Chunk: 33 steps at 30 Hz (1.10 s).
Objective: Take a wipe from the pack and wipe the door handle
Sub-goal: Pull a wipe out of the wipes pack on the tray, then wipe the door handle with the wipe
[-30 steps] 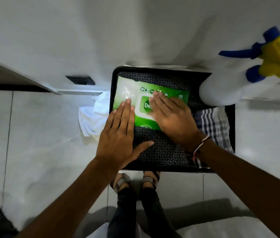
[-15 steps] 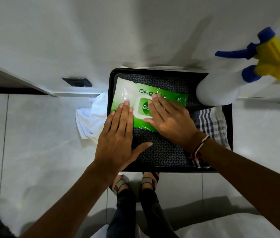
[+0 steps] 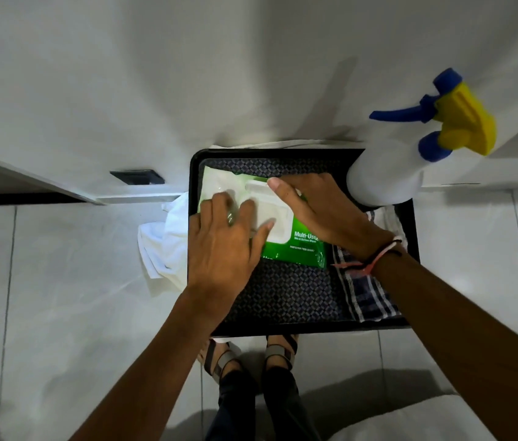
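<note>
A green wipe pack (image 3: 302,246) lies flat in the far part of a black tray (image 3: 283,330) lined with a patterned mat. My left hand (image 3: 219,249) presses on the pack's left half, fingers spread. My right hand (image 3: 324,214) reaches across the pack from the right, its fingertips at the far edge of the white flap (image 3: 272,218) in the pack's middle. The flap's surface shows white. No wipe is out of the pack. The door handle is not in view.
A white spray bottle (image 3: 385,173) with a yellow and blue head stands in the tray's far right corner. A checked cloth (image 3: 369,297) lies along the right side, and a white cloth (image 3: 162,249) hangs over the left rim. My sandalled feet (image 3: 251,354) stand on grey tiles.
My right hand's fingers have slid to the flap's far edge, and the flap's green label has given way to white. The left hand has shifted slightly left on the pack.
</note>
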Motion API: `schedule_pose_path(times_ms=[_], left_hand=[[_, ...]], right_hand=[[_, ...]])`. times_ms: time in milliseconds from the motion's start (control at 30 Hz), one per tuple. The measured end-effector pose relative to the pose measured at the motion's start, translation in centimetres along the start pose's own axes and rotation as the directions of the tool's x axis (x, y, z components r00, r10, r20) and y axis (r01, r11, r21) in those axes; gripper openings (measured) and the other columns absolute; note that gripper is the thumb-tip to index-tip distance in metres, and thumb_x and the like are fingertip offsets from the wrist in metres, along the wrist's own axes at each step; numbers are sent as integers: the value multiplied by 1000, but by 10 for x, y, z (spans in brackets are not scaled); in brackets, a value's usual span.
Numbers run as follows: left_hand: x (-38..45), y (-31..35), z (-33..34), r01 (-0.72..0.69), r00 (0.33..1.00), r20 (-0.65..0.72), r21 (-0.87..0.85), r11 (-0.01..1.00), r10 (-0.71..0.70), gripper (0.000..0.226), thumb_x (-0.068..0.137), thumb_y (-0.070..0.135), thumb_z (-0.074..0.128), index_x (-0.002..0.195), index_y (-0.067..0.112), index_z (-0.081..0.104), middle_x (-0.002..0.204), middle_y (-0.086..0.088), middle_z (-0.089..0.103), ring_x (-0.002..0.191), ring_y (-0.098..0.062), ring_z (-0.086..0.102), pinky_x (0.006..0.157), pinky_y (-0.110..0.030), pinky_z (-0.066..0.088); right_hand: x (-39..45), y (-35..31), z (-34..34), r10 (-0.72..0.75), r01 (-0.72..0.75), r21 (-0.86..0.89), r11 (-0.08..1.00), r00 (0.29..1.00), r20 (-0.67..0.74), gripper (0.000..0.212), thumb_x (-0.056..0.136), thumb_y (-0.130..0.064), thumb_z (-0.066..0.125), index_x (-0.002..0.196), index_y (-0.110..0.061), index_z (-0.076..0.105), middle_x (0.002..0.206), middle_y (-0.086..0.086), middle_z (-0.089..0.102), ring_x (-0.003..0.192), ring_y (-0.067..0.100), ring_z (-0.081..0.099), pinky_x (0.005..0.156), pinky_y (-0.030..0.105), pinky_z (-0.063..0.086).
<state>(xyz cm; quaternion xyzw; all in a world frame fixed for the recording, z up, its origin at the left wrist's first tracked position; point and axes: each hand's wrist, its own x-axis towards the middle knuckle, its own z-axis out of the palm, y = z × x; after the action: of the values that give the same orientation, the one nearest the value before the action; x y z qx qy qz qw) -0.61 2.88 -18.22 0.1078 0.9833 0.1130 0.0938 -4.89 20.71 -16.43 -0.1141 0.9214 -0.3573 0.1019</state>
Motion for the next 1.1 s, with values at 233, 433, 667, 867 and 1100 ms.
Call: schedule_pose_path(times_ms=[233, 433, 667, 867, 1100], left_hand=[[16, 14, 5, 80, 997, 21, -241, 967, -77, 21, 94, 29, 71, 106, 13, 65, 113, -12, 64, 107, -32, 57, 88, -47, 50], [-20, 7, -51, 385, 866, 211, -860, 335, -453, 32, 81, -4, 83, 93, 11, 57, 91, -15, 72, 76, -17, 71, 71, -30, 61], [-48, 12, -267, 199, 929, 149, -973, 115, -340, 37, 80, -9, 80, 109, 11, 70, 80, 1, 74, 73, -15, 73, 59, -21, 63], [-85, -6, -444, 10, 948, -16, -997, 80, -317, 17, 73, 25, 83, 87, 16, 79, 87, -10, 80, 85, -17, 76, 62, -22, 61], [-126, -60, -555, -181, 887, -226, -973, 147, -402, 15, 71, 14, 88, 77, 7, 76, 64, -8, 73, 59, -12, 67, 47, -19, 47]], right_hand=[[-4, 2, 9, 41, -40, 18, 999, 998, -43, 50, 108, -36, 44, 59, -42, 34, 52, -9, 44, 53, 7, 48, 58, 28, 38], [-18, -35, -11, 146, -134, 111, 985, 984, -103, 32, 103, -36, 57, 102, -10, 75, 95, 6, 79, 90, 20, 73, 85, 44, 57], [-36, -198, -110, 245, -194, 839, 509, 967, 75, 15, 91, -10, 73, 103, 0, 77, 92, 3, 77, 82, 6, 70, 75, 23, 60], [-23, -350, -212, 12, 54, 904, 424, 998, -65, 15, 79, -24, 85, 88, -13, 80, 95, 6, 82, 91, 16, 77, 75, 22, 61], [10, -497, -240, -108, 187, 873, 450, 982, -155, 10, 84, -5, 79, 93, 0, 80, 96, 28, 79, 88, 29, 77, 78, 38, 63]])
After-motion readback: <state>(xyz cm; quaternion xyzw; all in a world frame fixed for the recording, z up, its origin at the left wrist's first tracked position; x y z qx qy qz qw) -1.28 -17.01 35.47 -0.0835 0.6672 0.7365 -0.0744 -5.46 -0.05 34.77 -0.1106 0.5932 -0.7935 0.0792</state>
